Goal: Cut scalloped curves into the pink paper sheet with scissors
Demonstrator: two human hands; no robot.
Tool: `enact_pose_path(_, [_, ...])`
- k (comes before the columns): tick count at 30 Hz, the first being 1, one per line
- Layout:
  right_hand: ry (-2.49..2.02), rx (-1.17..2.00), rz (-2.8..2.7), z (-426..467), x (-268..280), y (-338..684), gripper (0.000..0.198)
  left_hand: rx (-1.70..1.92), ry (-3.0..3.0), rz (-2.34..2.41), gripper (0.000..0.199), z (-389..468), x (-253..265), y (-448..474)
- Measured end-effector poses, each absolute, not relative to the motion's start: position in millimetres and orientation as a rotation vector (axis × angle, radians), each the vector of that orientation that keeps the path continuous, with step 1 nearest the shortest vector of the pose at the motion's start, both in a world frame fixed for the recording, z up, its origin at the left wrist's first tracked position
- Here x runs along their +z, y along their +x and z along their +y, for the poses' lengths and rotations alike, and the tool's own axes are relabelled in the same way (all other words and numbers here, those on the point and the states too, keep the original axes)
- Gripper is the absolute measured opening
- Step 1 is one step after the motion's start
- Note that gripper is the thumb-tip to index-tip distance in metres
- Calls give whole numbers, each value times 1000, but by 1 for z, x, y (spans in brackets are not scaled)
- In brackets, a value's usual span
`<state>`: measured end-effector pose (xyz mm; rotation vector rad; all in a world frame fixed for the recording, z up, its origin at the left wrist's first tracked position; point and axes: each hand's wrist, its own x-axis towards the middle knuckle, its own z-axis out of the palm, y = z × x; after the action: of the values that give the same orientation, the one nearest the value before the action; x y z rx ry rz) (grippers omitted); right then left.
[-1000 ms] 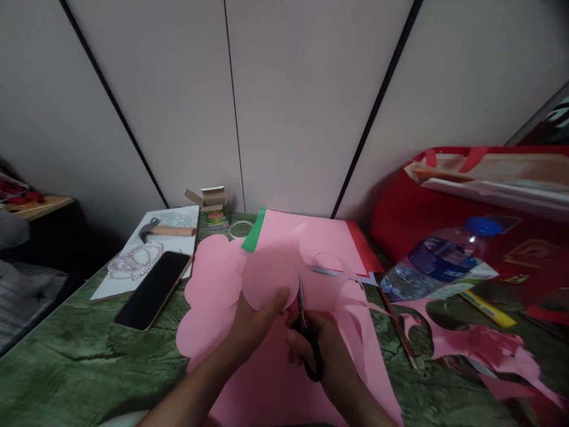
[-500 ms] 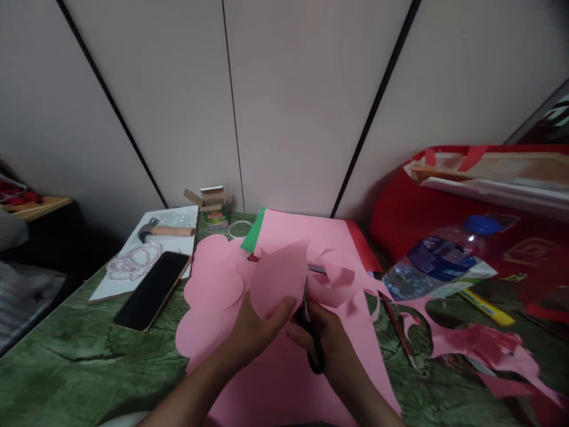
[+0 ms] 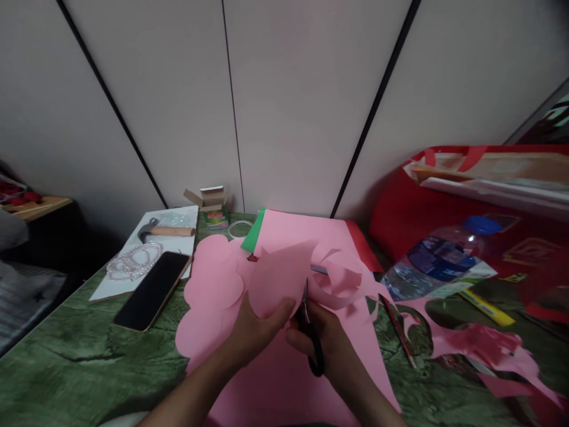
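My left hand [image 3: 258, 329] is closed on a piece of pink paper [image 3: 280, 276] with a rounded edge, its thumb on the near side. My right hand [image 3: 326, 335] grips a pair of scissors [image 3: 313, 338] with black handles. The scissor blades point away from me and meet the paper's right edge. A curled offcut strip [image 3: 342, 290] hangs to the right of the blades. Under both hands lies a large pink sheet [image 3: 284, 385]. Several pink rounded cutouts [image 3: 213, 290] are stacked to the left of my left hand.
A phone [image 3: 152, 290], a hammer [image 3: 166, 230], a beaded strand [image 3: 133, 261] and a small open box [image 3: 214, 213] are on the left. On the right are a water bottle [image 3: 438, 258], a red bag [image 3: 400, 201], a pencil [image 3: 398, 332], a yellow tool [image 3: 486, 306] and pink scraps [image 3: 493, 353].
The paper in my left hand has turned slightly, its upper tip shifting right. The curled strip has also moved a little to the right. Both hands stay nearly in place.
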<state>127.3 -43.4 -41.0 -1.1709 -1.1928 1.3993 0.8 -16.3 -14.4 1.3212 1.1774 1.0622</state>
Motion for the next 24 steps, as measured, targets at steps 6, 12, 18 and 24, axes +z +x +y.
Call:
enact_pose_path(6, [-1204,1383,-1198,-43,-46,126,24,1036,1284,1207,24,-17,-13,0])
enact_pose_path(12, [-1214,1368,-1211,-43,-43,126,25,1034,1268,1232,22,-18,-11,2])
enact_pose_path(18, [-1181,1364,-1204,-43,-40,126,25,1069,1299,1174,24,-17,-18,2])
enact_pose_path(24, [-1188,1364,-1204,-43,-46,126,24,1118,1261,1218,24,-18,-13,3])
